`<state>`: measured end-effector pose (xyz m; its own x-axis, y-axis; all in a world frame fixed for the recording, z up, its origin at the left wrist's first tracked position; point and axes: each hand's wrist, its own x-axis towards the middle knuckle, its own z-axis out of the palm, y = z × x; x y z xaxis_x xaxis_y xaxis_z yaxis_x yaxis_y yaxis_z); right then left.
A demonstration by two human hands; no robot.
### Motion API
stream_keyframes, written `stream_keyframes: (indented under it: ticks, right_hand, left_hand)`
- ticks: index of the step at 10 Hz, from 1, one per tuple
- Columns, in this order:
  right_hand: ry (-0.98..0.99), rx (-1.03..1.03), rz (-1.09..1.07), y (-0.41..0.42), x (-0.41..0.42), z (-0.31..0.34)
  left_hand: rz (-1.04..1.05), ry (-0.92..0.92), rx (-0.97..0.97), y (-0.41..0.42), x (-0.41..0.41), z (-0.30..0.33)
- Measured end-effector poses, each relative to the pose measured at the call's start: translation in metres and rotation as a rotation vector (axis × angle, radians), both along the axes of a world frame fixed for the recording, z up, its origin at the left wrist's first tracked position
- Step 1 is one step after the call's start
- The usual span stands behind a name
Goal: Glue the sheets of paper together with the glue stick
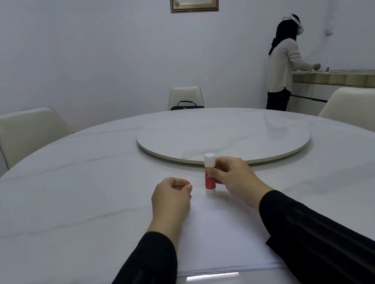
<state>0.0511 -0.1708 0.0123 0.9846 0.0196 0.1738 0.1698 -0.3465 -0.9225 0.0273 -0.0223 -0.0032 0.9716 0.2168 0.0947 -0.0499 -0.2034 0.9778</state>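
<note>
A red glue stick [209, 182] with a white cap stands upright at the far edge of the white sheets of paper [219, 233]. My right hand [233, 177] grips its red body from the right, the cap still on. My left hand [171, 200] rests just left of the stick on the paper's far left corner, fingers curled in loosely and holding nothing. The sheets lie stacked flat on the white marble table [69, 211] between my forearms.
A round turntable [230, 134] sits on the table just beyond the glue stick. Cream chairs [28, 133] ring the table, one holding a black bag [186, 105]. A person [282, 64] stands at a counter at the far right.
</note>
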Motion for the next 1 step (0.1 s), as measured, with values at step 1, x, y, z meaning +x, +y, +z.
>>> stream_keyframes:
  ticks: [1]
  right_hand:
    - [-0.039, 0.238, -0.128, -0.0134, -0.0053, 0.0050]
  left_hand:
    - [-0.006, -0.039, 0.007, -0.0017, -0.0068, 0.0050]
